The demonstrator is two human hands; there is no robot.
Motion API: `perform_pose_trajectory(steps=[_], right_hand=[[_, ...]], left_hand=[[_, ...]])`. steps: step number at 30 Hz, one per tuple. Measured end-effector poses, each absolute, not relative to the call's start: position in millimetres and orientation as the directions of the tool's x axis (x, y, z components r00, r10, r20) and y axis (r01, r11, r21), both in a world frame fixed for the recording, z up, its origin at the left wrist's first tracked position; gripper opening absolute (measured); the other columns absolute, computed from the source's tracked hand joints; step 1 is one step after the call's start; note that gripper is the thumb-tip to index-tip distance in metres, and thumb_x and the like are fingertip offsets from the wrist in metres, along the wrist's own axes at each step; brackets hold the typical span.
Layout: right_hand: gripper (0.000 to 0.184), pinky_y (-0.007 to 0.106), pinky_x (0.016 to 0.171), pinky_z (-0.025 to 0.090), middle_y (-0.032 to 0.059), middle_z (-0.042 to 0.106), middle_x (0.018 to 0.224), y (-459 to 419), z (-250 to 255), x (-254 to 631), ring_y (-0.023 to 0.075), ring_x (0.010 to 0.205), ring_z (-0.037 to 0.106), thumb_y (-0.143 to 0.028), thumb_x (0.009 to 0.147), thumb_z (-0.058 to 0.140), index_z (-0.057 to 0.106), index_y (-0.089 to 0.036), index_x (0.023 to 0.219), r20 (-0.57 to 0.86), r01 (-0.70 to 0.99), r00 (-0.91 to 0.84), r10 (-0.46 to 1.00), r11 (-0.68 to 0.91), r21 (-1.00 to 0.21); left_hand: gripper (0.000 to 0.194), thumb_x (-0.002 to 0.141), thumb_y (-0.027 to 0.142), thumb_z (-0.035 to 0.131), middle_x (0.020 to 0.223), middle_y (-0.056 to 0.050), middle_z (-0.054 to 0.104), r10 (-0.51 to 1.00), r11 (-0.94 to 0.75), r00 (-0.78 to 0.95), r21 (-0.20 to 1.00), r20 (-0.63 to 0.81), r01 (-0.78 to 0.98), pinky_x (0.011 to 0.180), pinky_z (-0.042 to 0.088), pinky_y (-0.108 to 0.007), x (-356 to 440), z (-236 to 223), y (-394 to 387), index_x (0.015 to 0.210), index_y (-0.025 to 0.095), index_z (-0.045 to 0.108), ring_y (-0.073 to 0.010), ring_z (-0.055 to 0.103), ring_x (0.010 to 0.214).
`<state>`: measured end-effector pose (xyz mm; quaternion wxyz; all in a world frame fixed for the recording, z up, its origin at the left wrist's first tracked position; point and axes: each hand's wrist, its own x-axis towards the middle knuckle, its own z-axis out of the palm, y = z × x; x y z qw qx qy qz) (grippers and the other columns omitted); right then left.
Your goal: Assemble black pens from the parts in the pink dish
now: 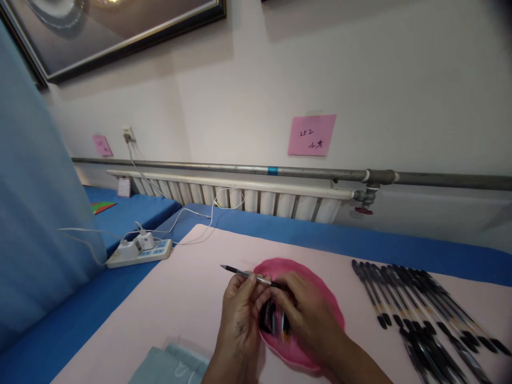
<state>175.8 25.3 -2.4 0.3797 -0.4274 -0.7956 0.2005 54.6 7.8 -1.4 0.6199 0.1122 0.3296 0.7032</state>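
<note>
On the blue tabletop (304,228), the large pale pink sheet (176,298) could wrinkle or shift if a forearm drags over it, and then the rows of slim black-and-clear plastic pens (404,290) at the right of the frame may roll out of their order. The round, wavy-edged pink plastic bowl (334,306), at lower centre, could perhaps tip if the right forearm presses on its rim. The right hand (306,309) has its fingers closed at the dark end of a slim pen with a clear barrel and black grip (263,280), and the left hand (240,314) pinches the middle of this same pen; it lies slantwise above the bowl's left edge. If the two pulls are not in one line, I think the pen could slip, or a small part could fall. As for what is hidden, the lower pens at right and the folded grey-blue cloth (168,365) are cut by the bottom edge. The right arm covers part of the bowl, and the dark pieces (274,320) inside are blurred. The right fingertips conceal the pen's end, so I cannot tell how it is fitted.
</note>
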Motion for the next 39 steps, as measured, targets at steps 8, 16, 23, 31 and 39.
perform_pose_trajectory(steps=[8, 16, 23, 31, 39], right_hand=[[0.014, 0.030, 0.059, 0.039, 0.0005, 0.059, 0.072, 26, -1, 181, 0.0174, 0.064, 0.054, -0.032, 0.086, 0.047, 0.052, -0.025, 0.075, 0.420, 0.571, -0.409, 0.810, 0.586, -0.574], [0.018, 0.029, 0.055, 0.037, 0.0011, 0.060, 0.070, 28, -3, 183, 0.0175, 0.061, 0.054, -0.031, 0.088, 0.043, 0.053, -0.025, 0.074, 0.400, 0.609, -0.466, 0.789, 0.614, -0.503], [0.022, 0.030, 0.055, 0.035, 0.0023, 0.059, 0.066, 28, -8, 183, 0.0177, 0.058, 0.053, -0.028, 0.089, 0.040, 0.048, -0.023, 0.069, 0.465, 0.637, -0.508, 0.725, 0.680, -0.364], [0.011, 0.030, 0.059, 0.040, 0.0017, 0.063, 0.076, 30, 2, 186, 0.0184, 0.067, 0.057, -0.031, 0.086, 0.047, 0.054, -0.024, 0.081, 0.344, 0.620, -0.464, 0.816, 0.577, -0.532], [0.015, 0.029, 0.063, 0.044, 0.0015, 0.063, 0.076, 39, 8, 201, 0.0172, 0.070, 0.058, -0.024, 0.084, 0.044, 0.058, -0.023, 0.080, 0.415, 0.634, -0.356, 0.837, 0.542, -0.551]], left_hand=[[0.021, 0.062, 0.016, 0.073, 0.065, -0.002, 0.065, 0.947, -0.027, -0.215, 0.607, -0.240, -0.794, 0.061, 0.053, -0.023, 56, 5, 4, 0.070, 0.014, 0.055, -0.0128, 0.064, 0.061], [0.027, 0.058, 0.019, 0.076, 0.062, -0.001, 0.064, 0.950, -0.016, -0.208, 0.629, -0.232, -0.777, 0.059, 0.050, -0.023, 54, -4, 9, 0.066, 0.016, 0.050, -0.0127, 0.063, 0.059], [0.025, 0.062, 0.020, 0.073, 0.064, -0.003, 0.065, 0.955, -0.010, -0.203, 0.662, -0.215, -0.749, 0.059, 0.049, -0.022, 54, -2, 7, 0.069, 0.016, 0.050, -0.0114, 0.062, 0.059], [0.022, 0.066, 0.020, 0.070, 0.060, 0.000, 0.061, 0.961, -0.044, -0.227, 0.723, -0.158, -0.689, 0.056, 0.047, -0.021, 48, 6, 6, 0.071, 0.015, 0.049, -0.0097, 0.059, 0.055], [0.029, 0.066, 0.022, 0.069, 0.070, -0.003, 0.064, 0.940, -0.029, -0.276, 0.760, -0.199, -0.649, 0.053, 0.047, -0.021, 45, 5, 8, 0.087, 0.014, 0.051, -0.0134, 0.064, 0.062]])
